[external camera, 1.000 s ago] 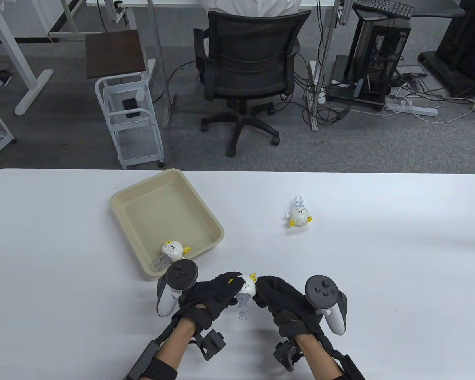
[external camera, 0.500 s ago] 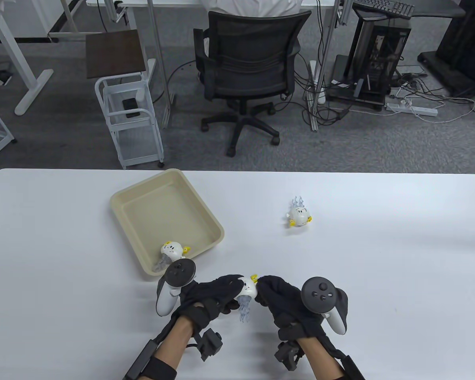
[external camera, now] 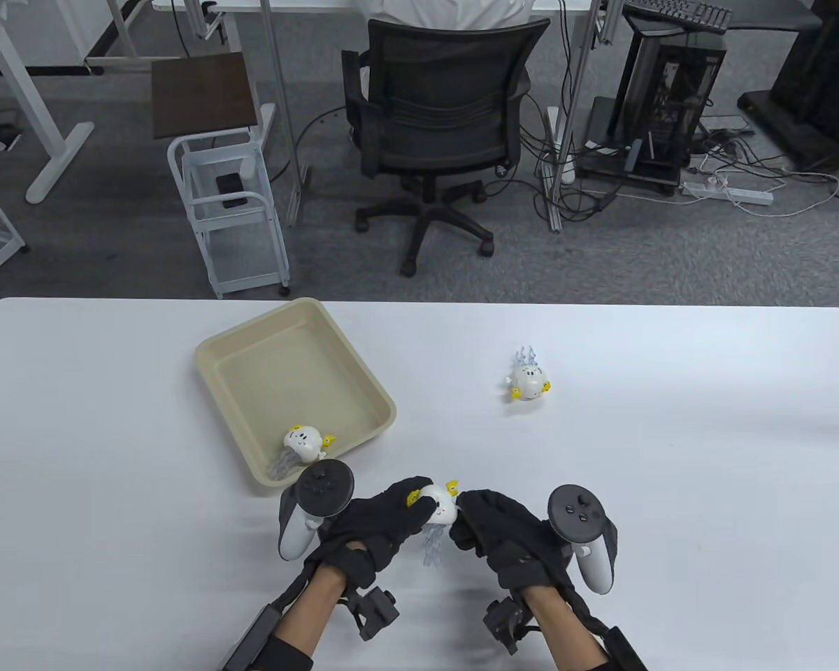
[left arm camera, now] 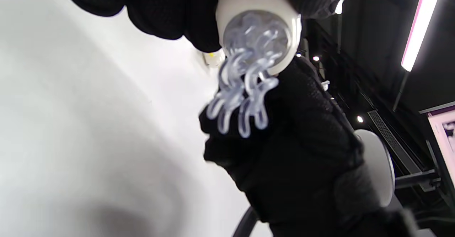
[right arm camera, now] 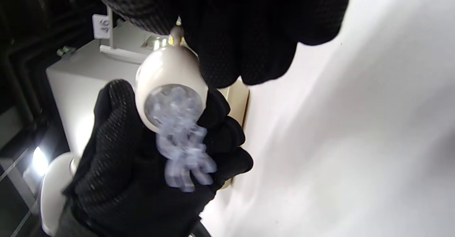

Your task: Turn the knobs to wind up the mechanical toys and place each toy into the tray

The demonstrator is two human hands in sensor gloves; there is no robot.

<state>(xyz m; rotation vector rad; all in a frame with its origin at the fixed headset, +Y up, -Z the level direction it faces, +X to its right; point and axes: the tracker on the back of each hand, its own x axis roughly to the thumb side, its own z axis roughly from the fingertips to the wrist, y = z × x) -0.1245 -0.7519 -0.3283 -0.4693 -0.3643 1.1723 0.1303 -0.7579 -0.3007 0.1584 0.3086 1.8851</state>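
Note:
A white jellyfish toy (external camera: 439, 509) with yellow knobs and clear tentacles is held above the table's near middle between both hands. My left hand (external camera: 384, 521) grips its white body (left arm camera: 254, 14) from the left. My right hand (external camera: 486, 524) pinches the yellow knob at the toy's right side; the toy body (right arm camera: 167, 77) and blurred tentacles (right arm camera: 183, 151) hang below its fingers. A second toy (external camera: 303, 445) lies in the near corner of the beige tray (external camera: 252, 349). A third toy (external camera: 528, 379) stands on the table right of the tray.
The white table (external camera: 671, 454) stretches wide to the right and left of my hands. Beyond its far edge stand a black office chair (external camera: 440, 133), a small white cart (external camera: 231, 210) and a computer tower (external camera: 671, 105).
The held toy has turned slightly in my hands, a yellow knob now showing at its left. Both hands shifted a little; the other two toys stayed put.

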